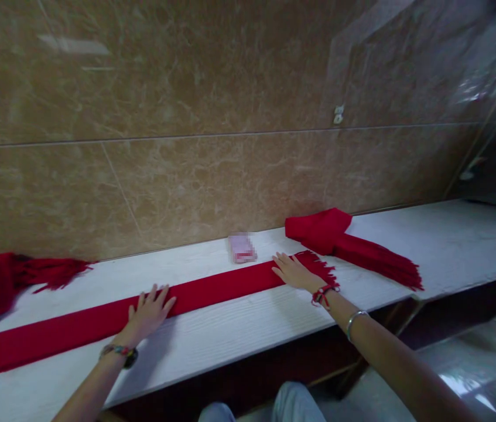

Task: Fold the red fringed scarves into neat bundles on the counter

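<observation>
A long red scarf [212,287] lies stretched flat along the white table [239,328], running from the lower left to a fringed end near the middle right. My left hand [147,313] rests flat on the scarf with fingers spread. Further right, my right hand [294,272] lies flat on it too, close to the fringe, fingers stretched out. Neither hand holds anything.
A folded red scarf [344,243] with fringe lies at the back right. Another bunched red scarf [6,281] sits at the far left by the brown marble wall [186,117]. A small pink blurred object [242,248] lies near the wall. My knees show below the table's edge.
</observation>
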`<act>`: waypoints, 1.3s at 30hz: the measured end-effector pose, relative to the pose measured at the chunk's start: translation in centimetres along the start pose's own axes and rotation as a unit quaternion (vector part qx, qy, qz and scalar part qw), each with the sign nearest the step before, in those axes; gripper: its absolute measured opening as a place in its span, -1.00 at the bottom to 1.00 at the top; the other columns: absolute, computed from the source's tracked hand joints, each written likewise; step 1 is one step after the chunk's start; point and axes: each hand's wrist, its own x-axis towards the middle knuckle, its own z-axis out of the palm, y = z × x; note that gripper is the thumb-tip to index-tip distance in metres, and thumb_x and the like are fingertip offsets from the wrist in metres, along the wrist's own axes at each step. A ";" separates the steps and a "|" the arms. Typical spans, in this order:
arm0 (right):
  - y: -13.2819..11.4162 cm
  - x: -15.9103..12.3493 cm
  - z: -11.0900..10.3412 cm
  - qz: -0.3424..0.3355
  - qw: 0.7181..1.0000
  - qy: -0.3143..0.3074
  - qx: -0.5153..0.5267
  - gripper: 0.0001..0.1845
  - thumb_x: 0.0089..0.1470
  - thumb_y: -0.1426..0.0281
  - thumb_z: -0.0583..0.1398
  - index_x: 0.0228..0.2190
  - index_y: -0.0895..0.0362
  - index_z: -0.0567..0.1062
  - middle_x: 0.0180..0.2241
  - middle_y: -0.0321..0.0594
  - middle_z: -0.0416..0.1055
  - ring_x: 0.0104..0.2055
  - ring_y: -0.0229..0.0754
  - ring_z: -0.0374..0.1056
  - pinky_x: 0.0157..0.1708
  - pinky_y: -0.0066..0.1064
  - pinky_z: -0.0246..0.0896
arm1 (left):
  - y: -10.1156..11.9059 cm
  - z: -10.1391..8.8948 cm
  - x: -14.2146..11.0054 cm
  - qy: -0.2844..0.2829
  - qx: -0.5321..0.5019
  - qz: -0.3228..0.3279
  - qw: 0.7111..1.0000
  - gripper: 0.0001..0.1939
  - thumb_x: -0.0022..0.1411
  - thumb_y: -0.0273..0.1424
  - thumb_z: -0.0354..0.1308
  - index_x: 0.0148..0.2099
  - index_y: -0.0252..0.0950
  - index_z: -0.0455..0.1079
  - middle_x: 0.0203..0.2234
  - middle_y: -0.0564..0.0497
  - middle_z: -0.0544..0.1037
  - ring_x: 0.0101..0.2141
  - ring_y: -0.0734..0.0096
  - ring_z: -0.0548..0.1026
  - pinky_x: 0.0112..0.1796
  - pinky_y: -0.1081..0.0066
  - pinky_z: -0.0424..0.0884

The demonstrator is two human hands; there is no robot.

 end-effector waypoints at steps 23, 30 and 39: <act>-9.7 1.9 -1.6 -0.141 0.983 0.017 0.113 -0.49 0.17 0.29 -0.12 0.09 0.27 0.13 0.14 0.01 0.03 0.19 -0.08 -0.11 0.09 -0.10 -0.12 | 10.4 -1.6 -0.7 0.029 -0.016 0.107 0.994 -0.54 0.28 -0.22 -0.25 0.19 -0.15 0.02 0.17 -0.08 0.07 0.14 0.14 0.05 0.03 0.06 0.05; -10.1 2.4 -1.0 -0.127 0.986 -0.031 0.100 -0.45 0.16 0.25 -0.17 0.10 0.28 0.13 0.14 0.05 0.00 0.18 0.00 -0.11 0.07 -0.02 -0.13 | -3.2 -1.7 -4.7 0.001 0.014 -0.042 0.999 -0.54 0.29 -0.24 -0.29 0.20 -0.17 0.01 0.18 -0.05 0.06 0.15 0.23 0.02 0.04 0.08 0.05; -31.5 10.1 -3.8 -0.265 0.939 -0.030 0.215 -0.41 0.16 0.20 -0.17 0.11 0.31 0.09 0.17 0.03 -0.06 0.20 -0.02 -0.17 0.11 -0.08 -0.18 | -10.8 -2.1 -7.7 -0.032 -0.005 -0.137 0.990 -0.52 0.28 -0.20 -0.31 0.21 -0.15 -0.02 0.19 -0.04 0.03 0.16 0.19 -0.01 0.05 0.04 0.02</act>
